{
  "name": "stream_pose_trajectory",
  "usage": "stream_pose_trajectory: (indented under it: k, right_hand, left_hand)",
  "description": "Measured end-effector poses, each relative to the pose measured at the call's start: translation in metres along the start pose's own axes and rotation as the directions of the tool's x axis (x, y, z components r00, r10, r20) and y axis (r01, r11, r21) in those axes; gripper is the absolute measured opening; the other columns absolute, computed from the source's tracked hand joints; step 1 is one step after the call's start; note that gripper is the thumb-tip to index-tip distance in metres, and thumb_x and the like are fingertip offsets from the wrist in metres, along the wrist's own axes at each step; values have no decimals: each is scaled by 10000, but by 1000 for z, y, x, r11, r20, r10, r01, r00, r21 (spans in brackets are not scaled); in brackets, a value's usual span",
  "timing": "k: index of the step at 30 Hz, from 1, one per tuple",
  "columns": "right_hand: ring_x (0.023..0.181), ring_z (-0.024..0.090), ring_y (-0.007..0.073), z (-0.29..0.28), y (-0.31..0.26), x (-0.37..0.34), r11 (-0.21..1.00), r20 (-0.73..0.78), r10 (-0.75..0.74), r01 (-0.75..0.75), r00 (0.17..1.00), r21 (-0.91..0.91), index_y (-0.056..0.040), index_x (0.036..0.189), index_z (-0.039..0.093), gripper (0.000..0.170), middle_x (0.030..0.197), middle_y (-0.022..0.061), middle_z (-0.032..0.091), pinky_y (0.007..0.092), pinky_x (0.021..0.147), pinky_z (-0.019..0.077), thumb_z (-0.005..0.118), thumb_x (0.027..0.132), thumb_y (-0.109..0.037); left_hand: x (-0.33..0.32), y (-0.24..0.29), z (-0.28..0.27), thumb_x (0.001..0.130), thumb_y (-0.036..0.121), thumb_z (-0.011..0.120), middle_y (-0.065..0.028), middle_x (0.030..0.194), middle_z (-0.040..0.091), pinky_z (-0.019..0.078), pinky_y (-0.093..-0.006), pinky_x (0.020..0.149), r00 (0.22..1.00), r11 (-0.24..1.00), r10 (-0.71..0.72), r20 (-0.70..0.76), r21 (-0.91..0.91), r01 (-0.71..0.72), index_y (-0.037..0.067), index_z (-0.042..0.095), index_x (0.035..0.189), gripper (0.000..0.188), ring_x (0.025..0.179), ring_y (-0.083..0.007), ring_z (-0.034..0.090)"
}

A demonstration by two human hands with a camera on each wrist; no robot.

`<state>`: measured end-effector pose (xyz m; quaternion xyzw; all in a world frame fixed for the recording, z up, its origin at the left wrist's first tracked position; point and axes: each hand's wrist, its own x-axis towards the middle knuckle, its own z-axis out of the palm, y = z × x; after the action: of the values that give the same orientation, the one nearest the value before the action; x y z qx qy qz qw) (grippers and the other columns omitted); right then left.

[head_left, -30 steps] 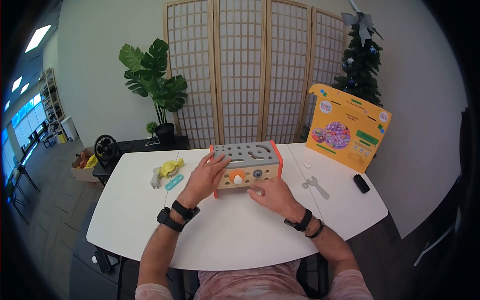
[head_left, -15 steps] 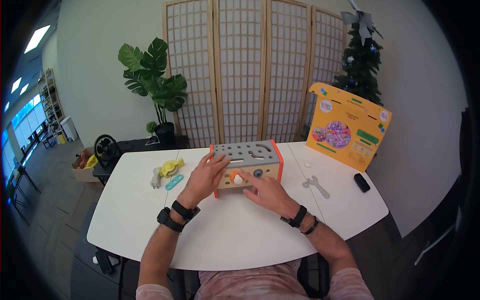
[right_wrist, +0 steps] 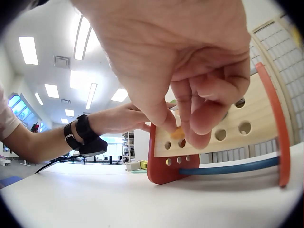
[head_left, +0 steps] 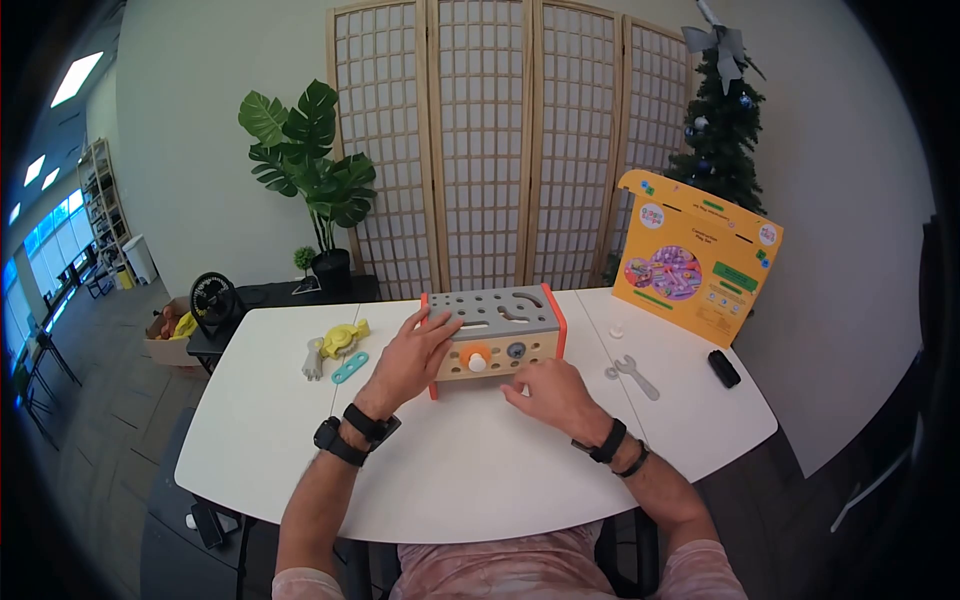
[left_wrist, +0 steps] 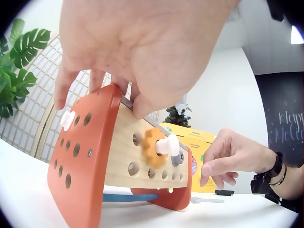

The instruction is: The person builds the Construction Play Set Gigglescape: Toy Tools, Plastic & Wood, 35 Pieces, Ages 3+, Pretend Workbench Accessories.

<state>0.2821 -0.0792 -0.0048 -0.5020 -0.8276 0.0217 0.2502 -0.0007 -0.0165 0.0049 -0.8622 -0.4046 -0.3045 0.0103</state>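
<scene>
A toy workbench (head_left: 541, 329) with a grey top, wooden front and red ends stands on the white table. My left hand (head_left: 405, 362) rests on its left end, fingers stretched over the top and thumb against the front edge. On the front sits an orange gear (left_wrist: 150, 150) with a white bolt (left_wrist: 172, 144) through its middle, beside a grey screw (head_left: 516, 351). Another white bolt (left_wrist: 67, 120) sticks out of the red end. My right hand (head_left: 556, 392) hovers just before the lower right front, fingers loosely bent, holding nothing.
Right of the workbench lie a grey wrench (head_left: 638, 379), a small nut (head_left: 611, 372), a white piece (head_left: 616, 332) and a black object (head_left: 723, 369). A yellow box (head_left: 690, 235) stands behind them. To the left are a teal strip (head_left: 350, 367) and a yellow piece (head_left: 343, 335).
My right hand went left to touch the orange gear half a second ago, and is now back to the right, off it. My left hand has stayed on the workbench.
</scene>
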Motion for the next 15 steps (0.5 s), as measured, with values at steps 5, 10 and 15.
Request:
stream_pose_trajectory:
  k: [5,10,15]
  right_hand:
    - [794,755,334,-14,1,-7,996,48,89,-88,995,-13,-61,822,809,322,782,135,769,458,737,598,763,955,-351]
    - [722,748,320,-14,22,-18,995,-2,101,-101,995,-3,-93,818,822,330,724,113,752,442,680,584,770,940,-395]
    - [674,739,320,-18,37,-30,988,7,154,-154,988,-3,-97,819,828,314,698,110,744,426,658,584,769,940,-381]
  left_hand:
    - [-1,-4,-4,1106,160,580,-142,1631,559,423,-491,1259,999,1000,22,36,-22,-21,155,596,1562,457,1565,-442,407]
    - [-3,-7,-17,1099,73,553,-213,1635,542,327,-498,1310,998,982,45,38,-184,-37,112,557,1590,492,1611,-443,345]
    - [-16,-47,-47,1084,88,609,-212,1591,576,418,-468,1246,983,979,-62,-173,-202,26,68,576,1543,461,1506,-402,508]
